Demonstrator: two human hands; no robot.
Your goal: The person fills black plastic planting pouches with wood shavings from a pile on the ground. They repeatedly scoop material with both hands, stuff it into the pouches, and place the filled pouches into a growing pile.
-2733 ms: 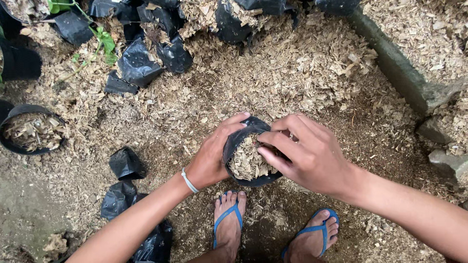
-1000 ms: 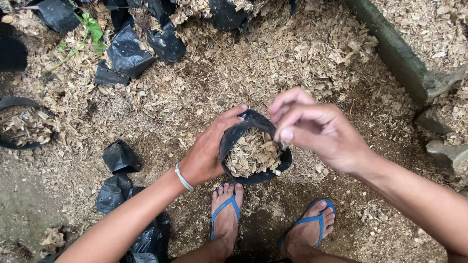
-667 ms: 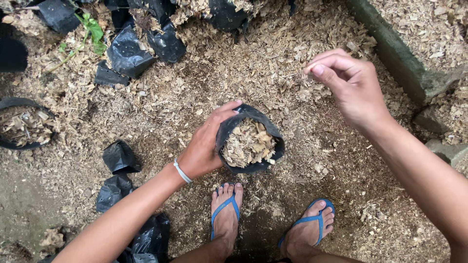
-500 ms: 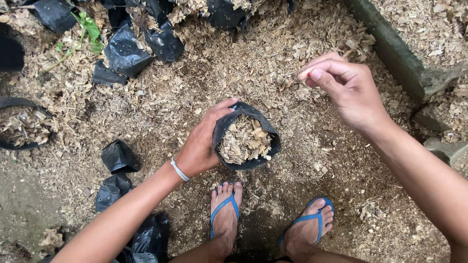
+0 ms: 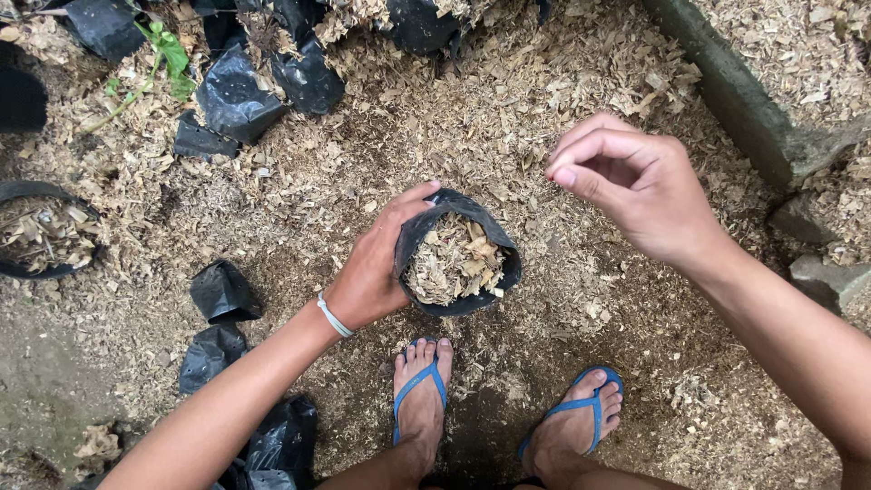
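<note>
The left hand (image 5: 376, 272) grips the near-left rim of a small black plastic grow bag (image 5: 461, 256), fingers curled over the edge and thumb along the outside, holding it upright on the ground. The bag is filled close to its rim with pale wood shavings (image 5: 454, 261) and stands just ahead of the person's left foot, which wears a blue flip-flop (image 5: 419, 386); a second blue flip-flop (image 5: 581, 408) is on the right foot, a little to the right. A thin pale band (image 5: 333, 317) circles the left wrist.

The right hand (image 5: 635, 191) hovers above and to the right of the bag, clear of it, its fingers bent inward with thumb and forefinger drawn together; it may pinch a few shavings, but the view does not show any clearly.

The ground (image 5: 299, 200) is dirt covered with the same shavings. Empty, crumpled black bags (image 5: 222, 290) lie near the left forearm, and more black bags (image 5: 240, 95) are heaped at the top beside a small green plant (image 5: 168, 59). Another filled black bag (image 5: 36, 238) sits at the left edge. A concrete curb (image 5: 726, 86) runs along the upper right.
</note>
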